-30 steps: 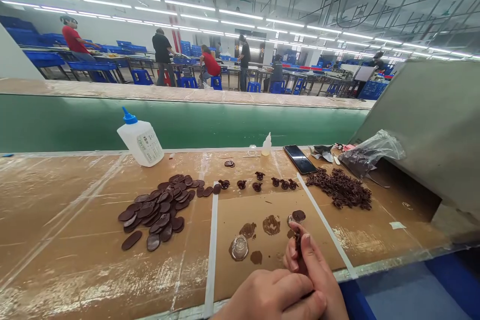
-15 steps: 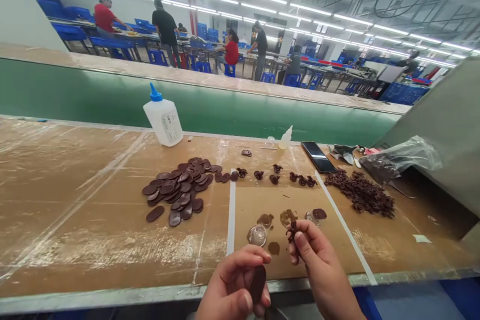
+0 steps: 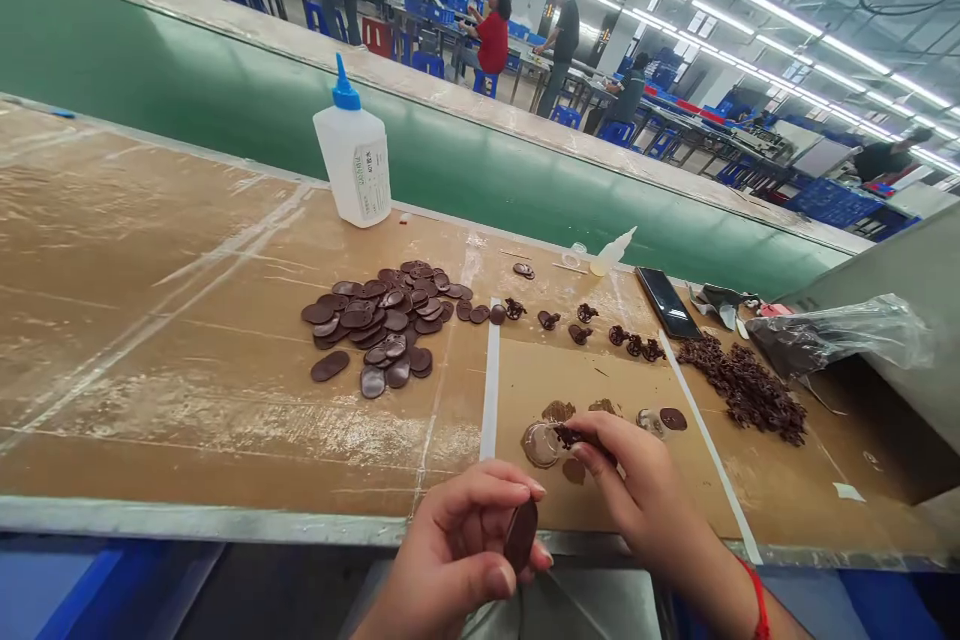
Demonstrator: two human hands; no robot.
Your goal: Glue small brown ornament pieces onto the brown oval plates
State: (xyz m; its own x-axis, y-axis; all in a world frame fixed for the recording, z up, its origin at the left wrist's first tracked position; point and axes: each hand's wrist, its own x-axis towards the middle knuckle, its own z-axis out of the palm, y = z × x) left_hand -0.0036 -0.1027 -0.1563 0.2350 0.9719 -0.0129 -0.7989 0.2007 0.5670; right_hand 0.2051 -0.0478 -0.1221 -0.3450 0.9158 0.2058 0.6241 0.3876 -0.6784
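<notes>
Near the table edge, head view: your left hand pinches a dark oval disc upright between thumb and fingers, just off the cardboard mat. Your right hand has moved forward since half a second ago; its fingertips grip a small frilly brown piece now touching the clear glue cup, so you are probably dipping it before joining. Loose disc pile and glue bottle lie untouched.
</notes>
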